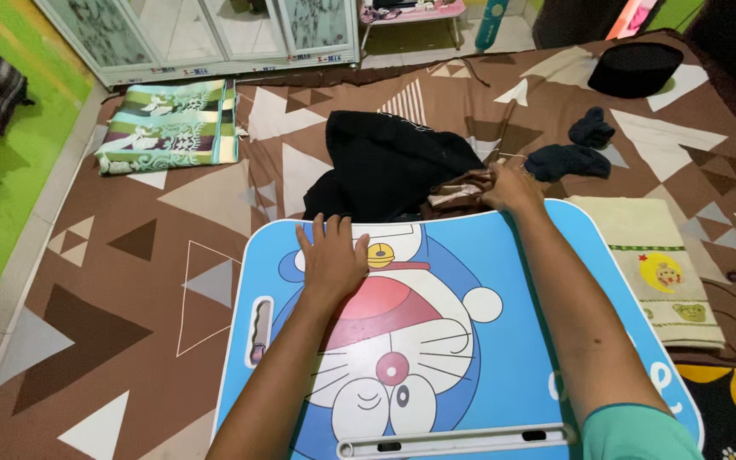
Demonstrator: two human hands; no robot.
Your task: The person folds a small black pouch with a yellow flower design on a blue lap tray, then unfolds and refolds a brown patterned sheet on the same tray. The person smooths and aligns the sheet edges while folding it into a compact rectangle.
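Note:
A small blue lap table (513, 375) with a cartoon cat face printed on it stands in front of me on a brown patterned bedspread. My left hand (331, 258) lies flat on its top near the far edge, fingers spread. Beyond that edge, my right hand (513, 189) grips a brown striped cloth (453, 196), which lies against a pile of black clothing (389, 166).
A folded beige towel (653, 264) lies right of the table. Dark socks (579, 149) and a black cap (636, 70) sit further back right. A folded green patterned blanket (168, 126) lies at the back left, with a glass-doored cabinet (206, 34) behind it.

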